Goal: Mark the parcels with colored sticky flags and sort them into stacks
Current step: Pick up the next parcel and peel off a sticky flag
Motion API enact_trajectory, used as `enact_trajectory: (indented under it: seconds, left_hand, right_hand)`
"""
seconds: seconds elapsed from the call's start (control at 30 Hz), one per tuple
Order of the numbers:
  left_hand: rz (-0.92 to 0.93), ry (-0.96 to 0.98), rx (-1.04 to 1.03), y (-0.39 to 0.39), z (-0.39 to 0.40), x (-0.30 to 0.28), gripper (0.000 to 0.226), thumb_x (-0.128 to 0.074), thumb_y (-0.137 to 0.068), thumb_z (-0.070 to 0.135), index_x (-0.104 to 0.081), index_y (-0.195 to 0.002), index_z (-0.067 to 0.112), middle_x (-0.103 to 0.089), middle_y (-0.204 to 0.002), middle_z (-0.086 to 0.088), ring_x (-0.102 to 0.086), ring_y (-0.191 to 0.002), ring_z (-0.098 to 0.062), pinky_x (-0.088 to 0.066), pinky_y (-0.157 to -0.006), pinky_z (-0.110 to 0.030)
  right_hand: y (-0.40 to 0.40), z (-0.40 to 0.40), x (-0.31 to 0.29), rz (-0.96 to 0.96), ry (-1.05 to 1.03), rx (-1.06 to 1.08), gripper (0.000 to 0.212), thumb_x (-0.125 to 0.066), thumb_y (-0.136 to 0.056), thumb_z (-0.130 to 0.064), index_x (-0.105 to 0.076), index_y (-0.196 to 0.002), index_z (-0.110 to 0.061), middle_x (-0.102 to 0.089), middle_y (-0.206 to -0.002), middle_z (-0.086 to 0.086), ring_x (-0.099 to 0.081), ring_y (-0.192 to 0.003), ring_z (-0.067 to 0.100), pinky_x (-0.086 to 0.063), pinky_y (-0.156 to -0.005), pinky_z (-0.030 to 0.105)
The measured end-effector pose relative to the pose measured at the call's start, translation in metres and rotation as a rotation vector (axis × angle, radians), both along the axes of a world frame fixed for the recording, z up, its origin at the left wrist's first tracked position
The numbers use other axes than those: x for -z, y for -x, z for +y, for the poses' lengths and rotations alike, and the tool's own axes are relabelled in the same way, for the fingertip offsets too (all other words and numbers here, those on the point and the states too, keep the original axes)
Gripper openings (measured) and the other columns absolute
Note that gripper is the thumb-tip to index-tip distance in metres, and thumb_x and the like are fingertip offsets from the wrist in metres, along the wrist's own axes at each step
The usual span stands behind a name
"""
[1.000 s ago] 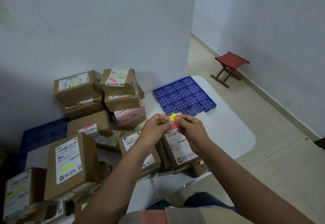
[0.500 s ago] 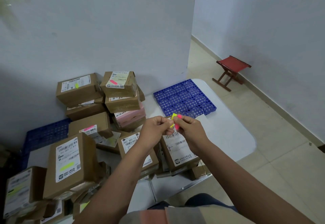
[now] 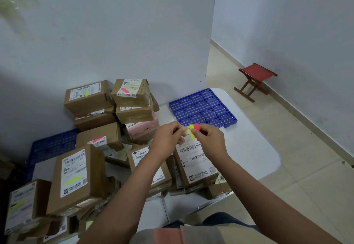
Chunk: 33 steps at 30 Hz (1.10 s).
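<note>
— Both hands rose slightly; left hand (image 3: pixel 168 138) pinches a yellow flag (image 3: pixel 192 133), right hand (image 3: pixel 210 140) grips the flag pad (image 3: pixel 195 127).
— Room?
— Bare table (image 3: pixel 249 148) rightward, by the blue mat (image 3: pixel 203 108); boxes (image 3: pixel 80 178) crowd left.

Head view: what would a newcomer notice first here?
Both hands meet mid-frame, the right hand holding the pink and yellow sticky flags while the left hand pinches at them. Left of them, brown parcels crowd the white table; a blue perforated tray lies at the back.
</note>
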<state>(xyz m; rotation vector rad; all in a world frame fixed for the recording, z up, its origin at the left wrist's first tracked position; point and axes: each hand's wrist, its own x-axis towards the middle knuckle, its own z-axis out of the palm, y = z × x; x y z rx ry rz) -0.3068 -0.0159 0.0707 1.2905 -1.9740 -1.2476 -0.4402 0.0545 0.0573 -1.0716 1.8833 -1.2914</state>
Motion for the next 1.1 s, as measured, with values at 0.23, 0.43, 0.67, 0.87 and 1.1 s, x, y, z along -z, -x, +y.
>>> enact_trajectory:
  seconds: [0.23,0.43,0.67,0.87,1.1]
  left_hand:
    - [0.149,-0.148,-0.129,-0.020,-0.027,-0.006,0.021,-0.055,-0.100,0.019,-0.063,-0.089,0.003,-0.068,-0.077,-0.007,-0.066,-0.066,-0.014,-0.054,-0.064,-0.024]
    - [-0.101,-0.114,0.026,-0.020,-0.033,0.020,0.025,-0.058,-0.098,0.025,-0.062,-0.078,0.011,-0.067,-0.069,-0.003,-0.062,-0.060,-0.012,-0.054,-0.065,-0.031]
    - [-0.467,-0.048,0.227,0.003,-0.038,0.038,0.021,-0.061,-0.096,0.029,-0.065,-0.083,0.014,-0.068,-0.077,-0.002,-0.067,-0.071,-0.017,-0.057,-0.075,-0.037]
    - [-0.626,-0.011,0.291,0.013,-0.045,0.044,0.021,-0.061,-0.095,0.031,-0.062,-0.081,0.016,-0.069,-0.090,-0.004,-0.067,-0.082,-0.019,-0.057,-0.081,-0.040]
    - [-0.761,0.040,0.315,0.019,-0.052,0.042,0.026,-0.060,-0.095,0.036,-0.058,-0.077,0.017,-0.069,-0.092,-0.007,-0.062,-0.072,-0.016,-0.054,-0.076,-0.036]
  right_hand:
    - [0.026,0.003,0.014,-0.137,-0.051,0.177,0.018,-0.063,-0.093,-0.021,-0.071,-0.080,-0.011,-0.061,-0.066,0.000,-0.048,-0.059,0.007,-0.041,-0.056,0.023]
    - [0.030,0.002,0.028,-0.246,-0.135,0.218,0.016,-0.062,-0.094,-0.023,-0.070,-0.086,-0.012,-0.062,-0.074,0.003,-0.051,-0.070,0.016,-0.044,-0.063,0.030]
    - [0.034,-0.004,0.037,-0.302,-0.176,0.217,0.015,-0.062,-0.094,-0.024,-0.069,-0.083,-0.015,-0.065,-0.079,0.004,-0.054,-0.075,0.017,-0.048,-0.072,0.037]
    - [0.037,-0.007,0.039,-0.330,-0.177,0.221,0.013,-0.063,-0.093,-0.022,-0.070,-0.082,-0.020,-0.068,-0.084,0.006,-0.058,-0.079,0.017,-0.053,-0.079,0.040]
    - [0.038,-0.013,0.044,-0.349,-0.202,0.205,0.015,-0.063,-0.093,-0.023,-0.071,-0.085,-0.013,-0.065,-0.077,0.003,-0.055,-0.075,0.016,-0.049,-0.075,0.038]
